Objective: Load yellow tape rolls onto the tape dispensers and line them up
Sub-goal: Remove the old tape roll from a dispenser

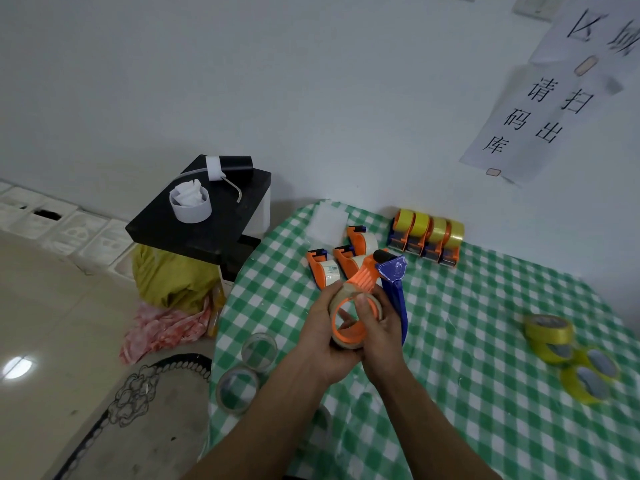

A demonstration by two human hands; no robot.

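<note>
left hand [323,336], right hand [379,329] grip dispenser [362,284], tablecloth [485,306], wall [311,81]

table [467,341]: checked cloth | four yellow-loaded dispensers [427,239] rowed by wall | three orange dispensers [341,261] | yellow rolls [549,329] right | clear rolls [221,393] left

Both forearms bare up to frame edge; L hand [320,336] & R hand [382,332] bare too

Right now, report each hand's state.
Left hand: fingers curled round the clear tape roll on the dispenser.
Right hand: grips the same dispenser, thumb on the roll.
</note>
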